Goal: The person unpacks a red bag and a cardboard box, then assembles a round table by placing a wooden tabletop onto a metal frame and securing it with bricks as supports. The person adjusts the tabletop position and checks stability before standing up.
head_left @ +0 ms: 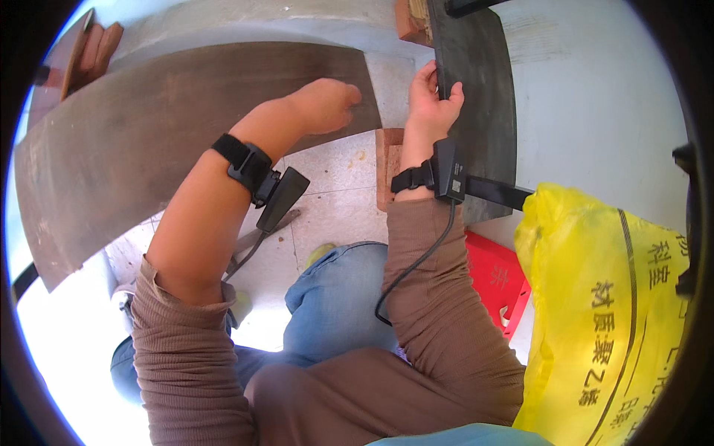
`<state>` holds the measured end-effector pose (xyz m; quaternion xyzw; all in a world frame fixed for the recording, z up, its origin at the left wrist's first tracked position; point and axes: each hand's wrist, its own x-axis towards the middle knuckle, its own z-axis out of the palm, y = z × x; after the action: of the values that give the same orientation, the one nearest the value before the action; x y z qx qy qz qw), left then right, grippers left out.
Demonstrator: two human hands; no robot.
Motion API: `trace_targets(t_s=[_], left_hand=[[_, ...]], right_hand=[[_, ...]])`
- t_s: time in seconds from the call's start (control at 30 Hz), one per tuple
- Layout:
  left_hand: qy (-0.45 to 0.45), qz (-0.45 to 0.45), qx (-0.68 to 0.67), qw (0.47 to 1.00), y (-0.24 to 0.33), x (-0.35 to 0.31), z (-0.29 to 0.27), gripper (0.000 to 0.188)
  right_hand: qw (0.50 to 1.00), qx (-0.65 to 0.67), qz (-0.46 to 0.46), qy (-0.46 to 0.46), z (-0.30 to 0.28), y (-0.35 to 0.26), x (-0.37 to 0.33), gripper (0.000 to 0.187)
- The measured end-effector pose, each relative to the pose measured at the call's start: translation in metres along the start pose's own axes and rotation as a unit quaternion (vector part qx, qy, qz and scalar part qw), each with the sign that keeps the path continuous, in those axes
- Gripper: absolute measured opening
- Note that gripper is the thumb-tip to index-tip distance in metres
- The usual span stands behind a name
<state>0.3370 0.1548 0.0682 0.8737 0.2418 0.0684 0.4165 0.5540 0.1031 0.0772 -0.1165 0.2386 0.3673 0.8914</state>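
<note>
A long brown board (149,126) stretches across the left side like a shelf. Over its right end is my left hand (327,105), fingers curled inward; what they hold, if anything, is hidden. My right hand (433,110) grips the left edge of a dark board (480,104) on the right, with the thumb on one side and the fingers on the other. Both wrists wear black strapped devices, one on the left (279,197) and one on the right (448,171). A cable runs from each.
A brick (388,167) stands on the tiled floor (335,175) between the boards. More bricks (100,52) are at the far left, another brick (409,22) at the top. A yellow plastic bag (595,312) and a red box (494,275) are at my right, near a pale wall (587,104).
</note>
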Motion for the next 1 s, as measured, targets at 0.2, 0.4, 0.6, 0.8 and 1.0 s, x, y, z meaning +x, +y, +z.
trace_targets(t_s=[0.2, 0.4, 0.6, 0.8, 1.0], left_hand=[[0.055, -0.065, -0.083, 0.993, -0.011, -0.016, 0.001, 0.028], [0.122, -0.048, -0.140, 0.981, -0.013, 0.023, 0.015, 0.031], [0.257, -0.080, -0.219, 0.938, 0.004, 0.121, 0.040, 0.041], [0.238, -0.141, -0.245, 0.929, -0.002, 0.176, 0.038, 0.053], [0.230, -0.052, -0.351, 0.906, -0.011, 0.200, 0.036, 0.046]], right_hand=[[0.999, 0.025, 0.031, 0.016, 0.004, -0.010, 0.014, 0.038], [0.998, 0.010, 0.055, 0.026, 0.002, -0.016, 0.018, 0.039], [0.997, 0.023, 0.078, 0.014, -0.002, -0.014, 0.012, 0.036], [0.995, -0.024, 0.079, 0.054, -0.009, -0.003, -0.005, 0.039], [0.990, -0.040, 0.133, 0.034, -0.014, 0.000, -0.017, 0.043]])
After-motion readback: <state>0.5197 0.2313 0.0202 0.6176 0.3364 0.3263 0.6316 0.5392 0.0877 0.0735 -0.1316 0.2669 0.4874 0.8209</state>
